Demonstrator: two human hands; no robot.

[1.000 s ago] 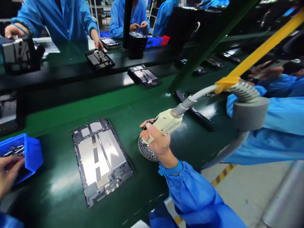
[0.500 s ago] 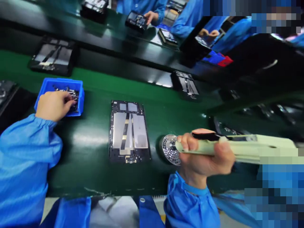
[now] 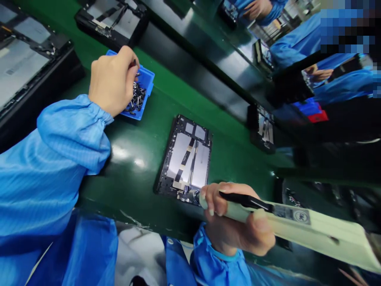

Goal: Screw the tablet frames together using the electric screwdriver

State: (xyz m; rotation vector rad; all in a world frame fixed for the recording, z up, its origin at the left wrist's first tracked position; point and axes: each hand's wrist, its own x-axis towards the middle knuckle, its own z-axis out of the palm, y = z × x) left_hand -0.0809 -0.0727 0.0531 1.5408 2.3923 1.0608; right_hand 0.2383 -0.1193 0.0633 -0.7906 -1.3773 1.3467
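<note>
My right hand [image 3: 238,226] is wrapped round a cream-coloured electric screwdriver [image 3: 315,226] with a black lever. Its metal nose end points at the lower right end of an opened tablet [image 3: 205,159], seen from inside with silver battery plates and dark ribbon cables. Whether the tip touches the tablet is hard to tell. Over a blue bin [image 3: 149,81] of small dark and metallic parts [image 3: 137,97], my left hand [image 3: 111,81] is closed in a pinch. A small dark bit shows between its thumb and finger, too small to name.
A black stack of opened devices [image 3: 24,67] stands at the left, another stack [image 3: 113,20] behind the bin. A further stack [image 3: 263,127] sits right of the tablet. Across the bench are co-workers' hands [image 3: 257,8], and blue and red bins [image 3: 317,113].
My right hand has brought the screwdriver from the round perforated metal piece over to the tablet's lower end. My left hand has risen slightly from the bin's parts. The view has turned and shifted.
</note>
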